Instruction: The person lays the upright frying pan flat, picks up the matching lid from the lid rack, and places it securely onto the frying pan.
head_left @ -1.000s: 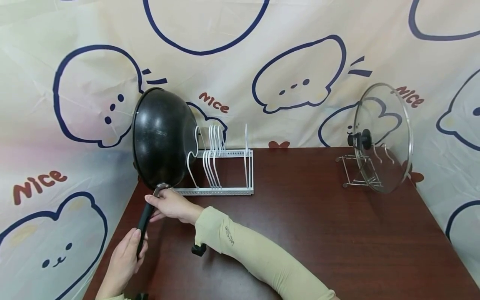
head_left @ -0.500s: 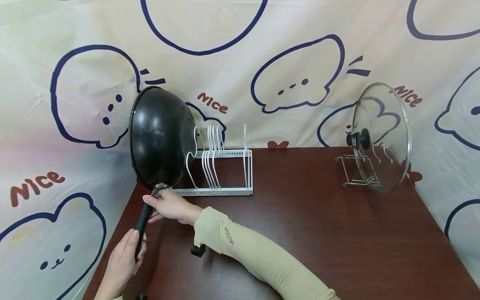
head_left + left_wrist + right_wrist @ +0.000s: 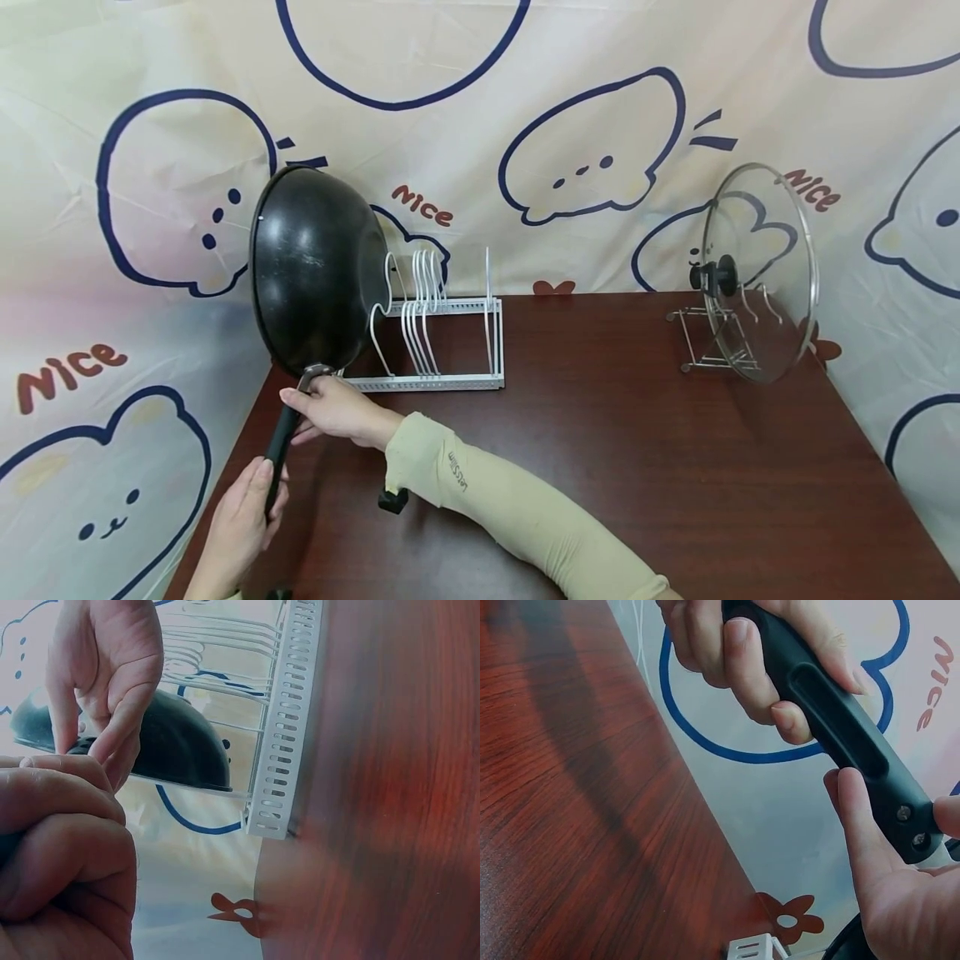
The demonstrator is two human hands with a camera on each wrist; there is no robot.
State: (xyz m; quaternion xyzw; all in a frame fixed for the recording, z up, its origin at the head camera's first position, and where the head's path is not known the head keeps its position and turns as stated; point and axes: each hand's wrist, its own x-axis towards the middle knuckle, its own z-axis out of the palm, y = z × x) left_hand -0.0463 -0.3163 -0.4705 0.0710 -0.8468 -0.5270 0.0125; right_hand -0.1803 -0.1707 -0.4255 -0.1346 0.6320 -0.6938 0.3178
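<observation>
A black wok [image 3: 318, 267] stands on its side at the left end of a white wire rack [image 3: 427, 383], its rounded bottom toward the rack's wires. Its black handle [image 3: 282, 440] slants down toward the front left. My left hand [image 3: 238, 525] grips the lower end of that handle, fingers curled round it, as the right wrist view also shows. Higher up, near the metal joint, my right hand [image 3: 341, 410] pinches the handle between thumb and fingers. In the left wrist view the wok [image 3: 180, 742] is partly hidden behind my right hand [image 3: 112, 667].
At the right, a glass lid [image 3: 765, 275] with a black knob leans upright in a small wire stand [image 3: 712, 342]. Both racks stand on a dark brown table [image 3: 600, 467]. A printed cloth [image 3: 592, 108] hangs behind it.
The wok has shifted slightly left, its rim turning a little away from the rack. Both hands have moved slightly left with the handle, still holding it.
</observation>
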